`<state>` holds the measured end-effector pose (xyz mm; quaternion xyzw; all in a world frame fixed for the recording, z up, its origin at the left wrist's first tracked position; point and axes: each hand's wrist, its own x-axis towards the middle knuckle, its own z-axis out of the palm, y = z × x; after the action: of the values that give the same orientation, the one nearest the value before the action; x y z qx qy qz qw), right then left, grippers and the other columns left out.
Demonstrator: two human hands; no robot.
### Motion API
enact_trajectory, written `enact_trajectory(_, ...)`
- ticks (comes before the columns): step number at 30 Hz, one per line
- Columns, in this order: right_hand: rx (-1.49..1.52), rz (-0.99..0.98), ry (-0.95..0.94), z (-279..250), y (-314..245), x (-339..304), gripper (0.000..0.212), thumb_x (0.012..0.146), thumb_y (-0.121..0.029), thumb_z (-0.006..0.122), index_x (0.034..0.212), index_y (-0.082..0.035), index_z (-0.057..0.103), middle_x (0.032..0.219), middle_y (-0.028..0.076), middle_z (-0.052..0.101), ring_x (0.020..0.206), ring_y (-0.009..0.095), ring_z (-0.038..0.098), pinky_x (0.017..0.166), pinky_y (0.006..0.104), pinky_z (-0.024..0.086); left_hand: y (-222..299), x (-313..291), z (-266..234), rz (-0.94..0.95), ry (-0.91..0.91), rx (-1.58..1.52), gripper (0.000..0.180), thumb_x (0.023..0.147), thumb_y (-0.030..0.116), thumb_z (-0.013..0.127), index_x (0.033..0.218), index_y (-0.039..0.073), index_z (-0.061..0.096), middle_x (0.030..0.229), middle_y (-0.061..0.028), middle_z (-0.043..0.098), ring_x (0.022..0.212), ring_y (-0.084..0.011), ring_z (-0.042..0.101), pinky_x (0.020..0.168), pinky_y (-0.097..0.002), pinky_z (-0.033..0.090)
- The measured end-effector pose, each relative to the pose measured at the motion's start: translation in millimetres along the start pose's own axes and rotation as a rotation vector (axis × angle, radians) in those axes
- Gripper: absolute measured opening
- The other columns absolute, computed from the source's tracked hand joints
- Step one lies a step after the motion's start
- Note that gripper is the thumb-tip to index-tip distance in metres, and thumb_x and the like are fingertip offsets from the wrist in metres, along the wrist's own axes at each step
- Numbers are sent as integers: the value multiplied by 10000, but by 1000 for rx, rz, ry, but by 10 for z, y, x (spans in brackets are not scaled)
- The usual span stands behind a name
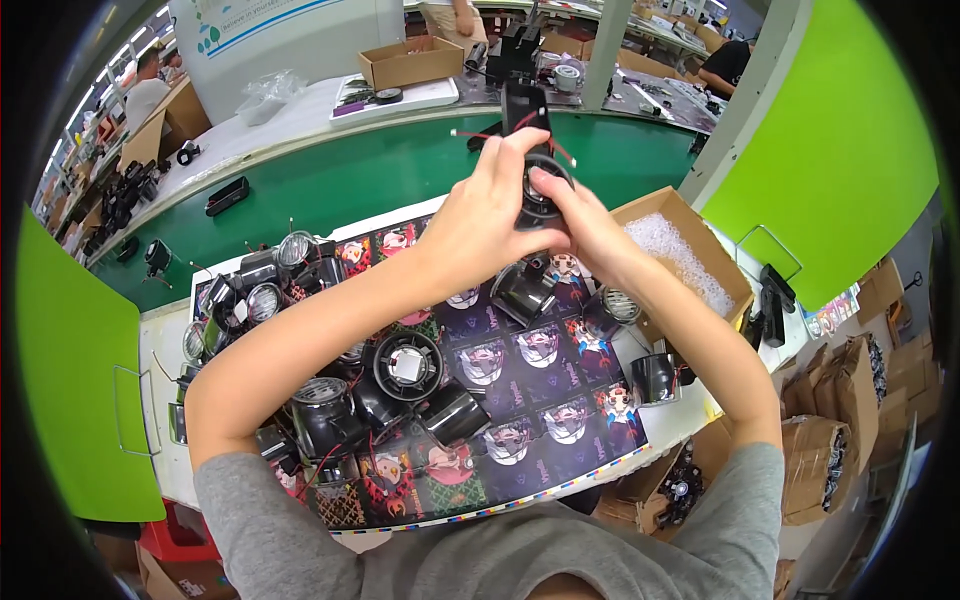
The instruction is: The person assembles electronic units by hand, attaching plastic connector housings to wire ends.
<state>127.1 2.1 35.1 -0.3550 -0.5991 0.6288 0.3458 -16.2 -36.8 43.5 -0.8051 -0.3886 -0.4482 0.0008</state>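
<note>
Both my hands are stretched out over the far side of the bench, around a black round plastic lamp housing (540, 188). My left hand (485, 205) wraps its left side, with thin red wires sticking out by the fingers. On the housing's near rim presses the thumb of my right hand (590, 225), whose other fingers are partly hidden. A black oblong casing (523, 100) shows just beyond the fingers; whether it joins the housing I cannot tell. Below my hands a glossy black cup-shaped housing (524, 292) lies on a printed sheet (520, 400).
Several black lamp housings (325, 415) crowd the sheet's left half. At the right stands a carton (725, 265) with clear small parts. A green mat (400, 150) runs behind, carrying a black tray-like part (228, 196). Green panels (70, 370) flank the bench. People work farther off.
</note>
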Motion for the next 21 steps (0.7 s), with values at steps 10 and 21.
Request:
enact_trajectory(10, 152, 68, 379, -1335, -204, 1156, 407, 675, -467, 654, 636, -153, 397, 479, -63, 247, 389, 60, 227, 364, 215, 174, -692, 17, 277, -210, -273, -86, 734, 721, 353, 643, 1194, -44, 248, 1116, -298, 401, 1009, -423, 450, 877, -426, 379)
enact_trajectory(21, -63, 174, 970, -3003, 331, 2453, 476, 526, -398, 777, 647, -56, 469, 519, 30, 405, 382, 122, 273, 364, 292, 210, -718, -691, 407, -320, -523, 130, 543, 798, 418, 508, 1198, 63, 415, 1324, -211, 267, 1239, -353, 238, 993, -532, 147)
